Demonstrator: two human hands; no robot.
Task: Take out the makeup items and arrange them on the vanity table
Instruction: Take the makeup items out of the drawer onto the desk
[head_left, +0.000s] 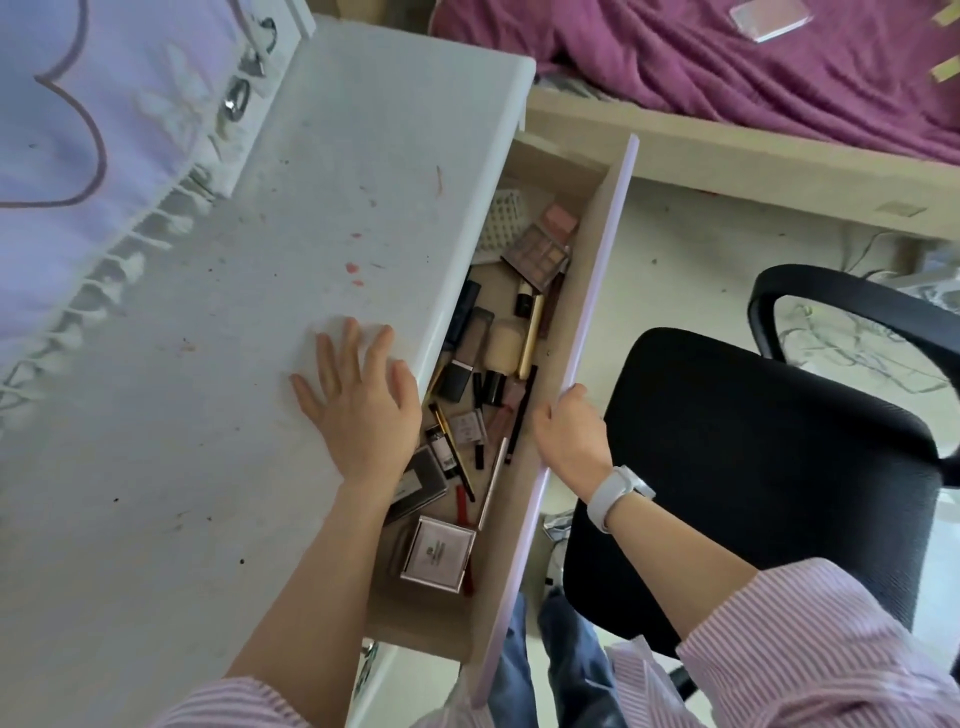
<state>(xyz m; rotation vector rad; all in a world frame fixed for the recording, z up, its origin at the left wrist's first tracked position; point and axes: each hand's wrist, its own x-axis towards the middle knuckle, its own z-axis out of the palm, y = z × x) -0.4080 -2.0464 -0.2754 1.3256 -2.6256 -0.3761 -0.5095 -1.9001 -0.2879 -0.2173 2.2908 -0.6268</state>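
Head view. Desk (218, 364): white, stained; left hand (358, 405) flat on it near the front edge, fingers (332, 353) straight and spread. Drawer (597, 291): pulled open; right hand (569, 431) grips its lilac front, fingers curled over the top. Makeup items (483, 395): loose inside drawer, including eyeshadow palette (537, 257) and square pink box (439, 553). Black chair (753, 467): beside drawer.
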